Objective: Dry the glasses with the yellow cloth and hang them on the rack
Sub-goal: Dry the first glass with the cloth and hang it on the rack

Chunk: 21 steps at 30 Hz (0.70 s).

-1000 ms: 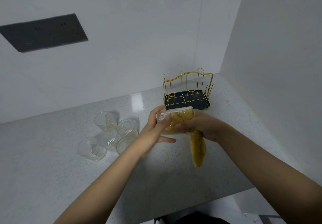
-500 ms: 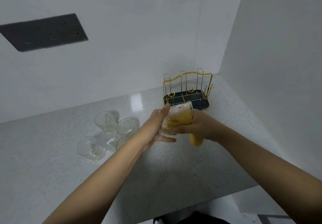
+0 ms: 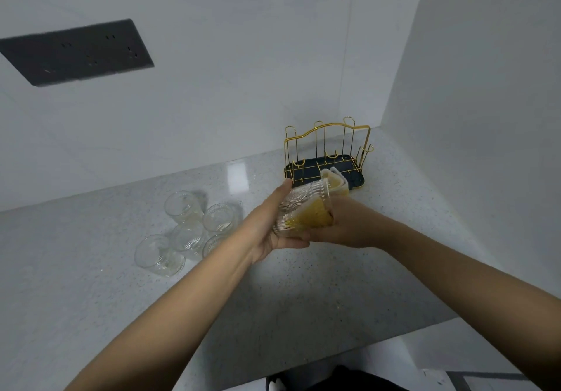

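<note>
A patterned glass (image 3: 299, 210) is held above the bench (image 3: 273, 305), just in front of the rack (image 3: 326, 156), which serves as the landmark here. The glass is cupped from the left by the left hand (image 3: 270, 223), its fingers laid along the glass wall and its thumb under the base. The yellow cloth (image 3: 315, 214) is stuffed inside the glass, and a folded end of it sticks out of the mouth toward the rack. The cloth is gripped by the right hand (image 3: 346, 226), which is curled against the rim of the glass. To the left of the rack, well apart from it, five clear glasses (image 3: 189, 232) are clustered on the bench, some touching each other. The rack itself, gold wire over a dark tray, is set in the corner where the two walls meet, with nothing seen hanging on its hooks. Farther left of the rack, a dark socket panel (image 3: 76, 51) is mounted on the back wall.
</note>
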Each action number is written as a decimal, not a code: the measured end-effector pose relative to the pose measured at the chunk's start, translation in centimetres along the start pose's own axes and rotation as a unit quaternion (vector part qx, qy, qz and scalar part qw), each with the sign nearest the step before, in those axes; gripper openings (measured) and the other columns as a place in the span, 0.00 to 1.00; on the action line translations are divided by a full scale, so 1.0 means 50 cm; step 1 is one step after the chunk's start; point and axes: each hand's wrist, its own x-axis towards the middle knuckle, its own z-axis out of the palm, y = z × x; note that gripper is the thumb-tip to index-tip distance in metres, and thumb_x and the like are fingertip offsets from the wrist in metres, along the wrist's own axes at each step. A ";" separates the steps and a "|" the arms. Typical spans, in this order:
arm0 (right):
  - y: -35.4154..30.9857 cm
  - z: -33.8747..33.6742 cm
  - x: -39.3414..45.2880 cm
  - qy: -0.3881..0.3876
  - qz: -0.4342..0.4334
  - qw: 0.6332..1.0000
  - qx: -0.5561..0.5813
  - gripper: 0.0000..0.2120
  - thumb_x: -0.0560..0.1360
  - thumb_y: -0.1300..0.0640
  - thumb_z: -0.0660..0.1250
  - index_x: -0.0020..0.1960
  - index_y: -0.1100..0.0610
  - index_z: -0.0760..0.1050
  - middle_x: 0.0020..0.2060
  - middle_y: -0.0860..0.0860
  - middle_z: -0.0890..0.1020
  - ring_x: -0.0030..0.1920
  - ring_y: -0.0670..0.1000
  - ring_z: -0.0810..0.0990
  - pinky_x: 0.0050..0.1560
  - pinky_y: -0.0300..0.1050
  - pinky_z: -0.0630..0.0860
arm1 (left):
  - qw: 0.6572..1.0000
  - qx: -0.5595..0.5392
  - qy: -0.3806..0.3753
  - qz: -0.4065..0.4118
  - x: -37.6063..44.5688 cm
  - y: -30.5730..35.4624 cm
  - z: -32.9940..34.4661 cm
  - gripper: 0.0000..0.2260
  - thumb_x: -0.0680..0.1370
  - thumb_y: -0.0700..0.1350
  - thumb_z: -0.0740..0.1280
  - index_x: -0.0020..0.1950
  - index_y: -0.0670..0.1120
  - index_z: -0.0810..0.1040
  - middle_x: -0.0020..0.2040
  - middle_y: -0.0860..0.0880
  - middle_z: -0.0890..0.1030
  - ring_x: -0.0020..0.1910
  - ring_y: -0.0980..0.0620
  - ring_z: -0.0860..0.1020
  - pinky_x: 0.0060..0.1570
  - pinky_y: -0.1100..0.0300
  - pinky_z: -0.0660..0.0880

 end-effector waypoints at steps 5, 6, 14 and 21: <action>-0.005 -0.015 0.000 0.020 0.115 0.930 0.349 0.05 0.72 0.62 0.67 0.48 0.57 0.77 0.41 0.50 0.81 0.43 0.47 0.80 0.44 0.36 0.76 | 0.970 0.073 0.032 0.231 0.011 -0.043 0.010 0.17 0.77 0.54 0.62 0.65 0.53 0.68 0.59 0.46 0.75 0.54 0.44 0.81 0.44 0.48 0.82; -0.012 -0.011 -0.001 0.027 0.119 0.921 0.370 0.06 0.73 0.62 0.67 0.48 0.54 0.76 0.42 0.49 0.81 0.43 0.46 0.80 0.42 0.34 0.76 | 0.966 0.073 0.046 0.245 0.014 -0.043 0.014 0.14 0.79 0.52 0.61 0.63 0.52 0.69 0.57 0.45 0.76 0.52 0.45 0.81 0.40 0.50 0.82; -0.009 0.021 -0.018 -0.014 0.002 0.999 -0.050 0.15 0.75 0.49 0.64 0.57 0.56 0.77 0.40 0.38 0.75 0.37 0.32 0.72 0.49 0.24 0.69 | 0.999 0.000 0.039 0.004 0.004 -0.008 0.016 0.19 0.78 0.58 0.64 0.58 0.44 0.77 0.49 0.44 0.84 0.43 0.46 0.83 0.31 0.55 0.81; -0.013 0.003 -0.012 0.004 0.095 0.977 0.192 0.04 0.76 0.54 0.64 0.45 0.48 0.77 0.38 0.42 0.81 0.40 0.38 0.80 0.44 0.31 0.74 | 0.992 -0.028 -0.014 0.124 0.016 -0.063 0.002 0.31 0.74 0.60 0.65 0.72 0.46 0.65 0.64 0.42 0.75 0.58 0.41 0.80 0.46 0.47 0.82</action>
